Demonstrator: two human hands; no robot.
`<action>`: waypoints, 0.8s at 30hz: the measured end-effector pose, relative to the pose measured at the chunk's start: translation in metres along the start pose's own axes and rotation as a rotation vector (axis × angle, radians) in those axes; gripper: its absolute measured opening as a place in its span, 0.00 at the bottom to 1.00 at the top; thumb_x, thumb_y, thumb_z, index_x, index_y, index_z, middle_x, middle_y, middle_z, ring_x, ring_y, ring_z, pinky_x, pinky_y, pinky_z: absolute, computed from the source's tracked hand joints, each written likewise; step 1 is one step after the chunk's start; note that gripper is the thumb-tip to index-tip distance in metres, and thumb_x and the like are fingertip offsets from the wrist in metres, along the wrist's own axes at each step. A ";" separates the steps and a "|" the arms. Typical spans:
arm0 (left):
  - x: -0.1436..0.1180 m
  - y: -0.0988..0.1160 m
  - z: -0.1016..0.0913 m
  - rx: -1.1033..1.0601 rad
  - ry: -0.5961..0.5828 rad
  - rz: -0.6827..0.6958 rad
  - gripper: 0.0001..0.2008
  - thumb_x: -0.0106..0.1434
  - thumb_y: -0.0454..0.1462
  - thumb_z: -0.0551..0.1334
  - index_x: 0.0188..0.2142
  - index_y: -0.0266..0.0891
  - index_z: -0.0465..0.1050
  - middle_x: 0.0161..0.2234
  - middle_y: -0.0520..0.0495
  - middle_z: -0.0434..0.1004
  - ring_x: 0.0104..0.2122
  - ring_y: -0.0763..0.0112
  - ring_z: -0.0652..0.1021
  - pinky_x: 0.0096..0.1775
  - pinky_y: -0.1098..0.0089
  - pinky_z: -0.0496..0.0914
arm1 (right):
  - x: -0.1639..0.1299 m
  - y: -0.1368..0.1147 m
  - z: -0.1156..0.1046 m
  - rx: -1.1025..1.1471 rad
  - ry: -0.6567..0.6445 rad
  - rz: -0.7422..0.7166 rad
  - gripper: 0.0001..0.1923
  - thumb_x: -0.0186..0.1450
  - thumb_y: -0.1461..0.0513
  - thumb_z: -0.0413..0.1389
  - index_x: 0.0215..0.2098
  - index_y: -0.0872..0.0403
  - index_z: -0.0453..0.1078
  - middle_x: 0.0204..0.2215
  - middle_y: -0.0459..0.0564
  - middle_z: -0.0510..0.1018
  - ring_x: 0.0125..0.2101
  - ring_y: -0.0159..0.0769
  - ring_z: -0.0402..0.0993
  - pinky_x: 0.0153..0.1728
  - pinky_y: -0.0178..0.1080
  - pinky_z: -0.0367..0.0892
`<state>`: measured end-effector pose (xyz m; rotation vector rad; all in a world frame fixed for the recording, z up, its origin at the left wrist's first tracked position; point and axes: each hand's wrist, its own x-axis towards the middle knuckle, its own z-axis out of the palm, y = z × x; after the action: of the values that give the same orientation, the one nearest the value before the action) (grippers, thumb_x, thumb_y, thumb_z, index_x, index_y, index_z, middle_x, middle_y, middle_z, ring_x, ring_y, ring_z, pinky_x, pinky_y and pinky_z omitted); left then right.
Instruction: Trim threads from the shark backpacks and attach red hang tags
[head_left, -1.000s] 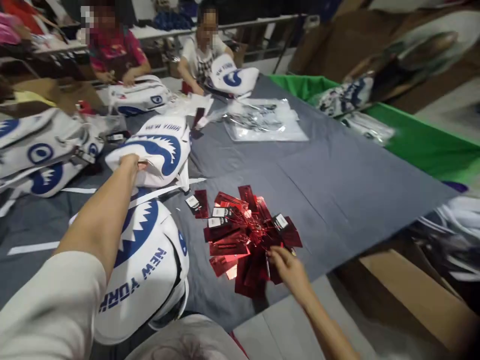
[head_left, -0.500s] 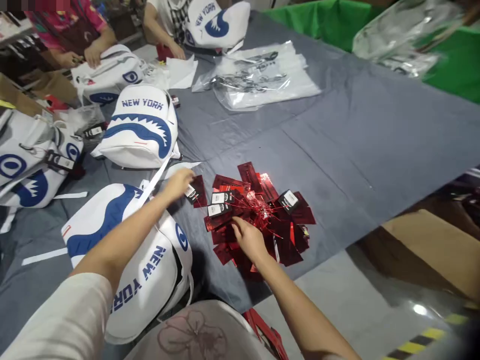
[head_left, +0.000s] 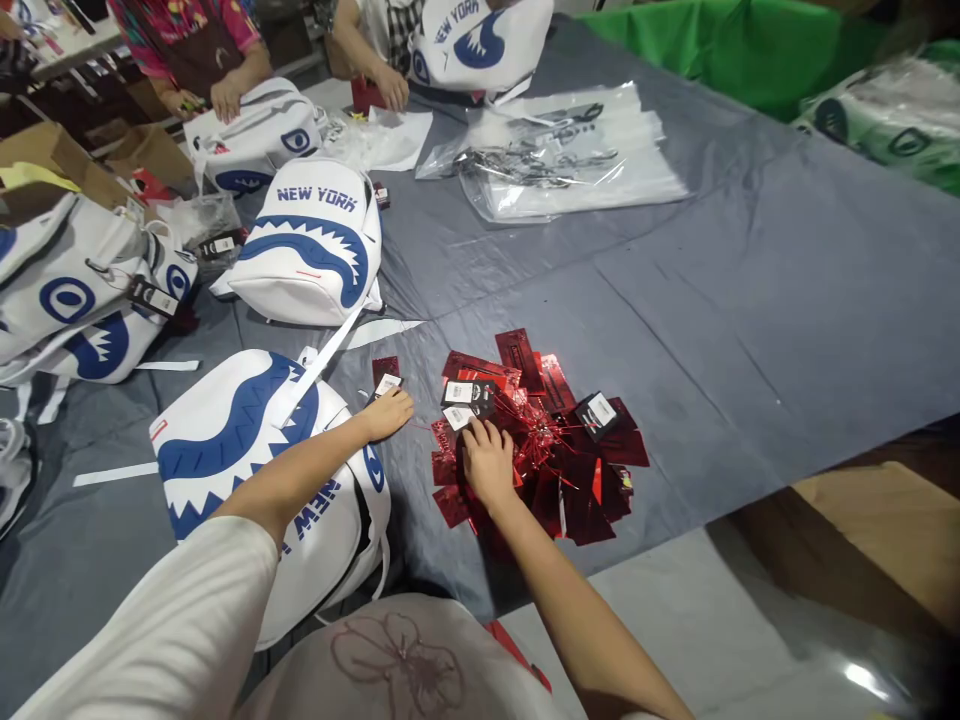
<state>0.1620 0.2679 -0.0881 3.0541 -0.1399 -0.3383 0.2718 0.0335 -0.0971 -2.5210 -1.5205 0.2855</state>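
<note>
My left hand [head_left: 390, 413] is closed at a dark red hang tag [head_left: 385, 369] with a white-labelled black tag [head_left: 388, 384] beside it, just right of a white backpack [head_left: 225, 450]. A thin red string runs from this hand toward a fanned pile of shiny red hang tags [head_left: 581, 490]. My right hand [head_left: 489, 462] lies on the pile's left side, fingers apart and touching the tags. Just above its fingertips are black tags [head_left: 469, 394] with white labels. Another labelled black tag [head_left: 598, 414] rests on the pile's right side.
A second white backpack [head_left: 307, 245] stands farther back, with more backpacks [head_left: 90, 300] at left. Clear plastic bags [head_left: 562, 160] lie at the far side. Co-workers' hands [head_left: 229, 95] handle another backpack. The table's front edge runs along the right, above a cardboard box [head_left: 885, 520].
My left hand has come lower and closer to the pile, its tag now above the fingers. My right hand's fingers have spread over the tags. The view has shifted a little left.
</note>
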 end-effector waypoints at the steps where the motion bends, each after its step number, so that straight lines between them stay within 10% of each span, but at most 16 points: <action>1: -0.004 0.001 0.000 0.010 0.007 -0.010 0.15 0.70 0.30 0.49 0.38 0.31 0.75 0.39 0.37 0.73 0.43 0.60 0.69 0.52 0.59 0.57 | -0.001 -0.003 -0.003 0.001 0.021 0.006 0.19 0.69 0.66 0.45 0.54 0.59 0.70 0.62 0.59 0.66 0.59 0.51 0.55 0.59 0.52 0.47; 15: -0.030 0.018 -0.001 -0.061 0.027 -0.271 0.09 0.64 0.30 0.58 0.42 0.35 0.74 0.45 0.39 0.76 0.50 0.57 0.71 0.56 0.55 0.58 | 0.060 -0.082 0.016 -0.024 -0.117 -0.065 0.18 0.68 0.71 0.42 0.42 0.64 0.74 0.41 0.67 0.77 0.44 0.51 0.71 0.54 0.53 0.51; 24: -0.052 0.051 -0.053 -0.303 0.211 -0.346 0.07 0.68 0.36 0.57 0.42 0.38 0.73 0.41 0.46 0.79 0.45 0.67 0.75 0.55 0.64 0.62 | 0.045 -0.088 -0.055 0.059 -0.047 -0.133 0.12 0.68 0.67 0.45 0.41 0.60 0.70 0.37 0.59 0.79 0.39 0.43 0.74 0.53 0.47 0.55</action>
<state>0.1186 0.2252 -0.0215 2.7760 0.4154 -0.0428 0.2313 0.1104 -0.0252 -2.3719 -1.6625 0.3657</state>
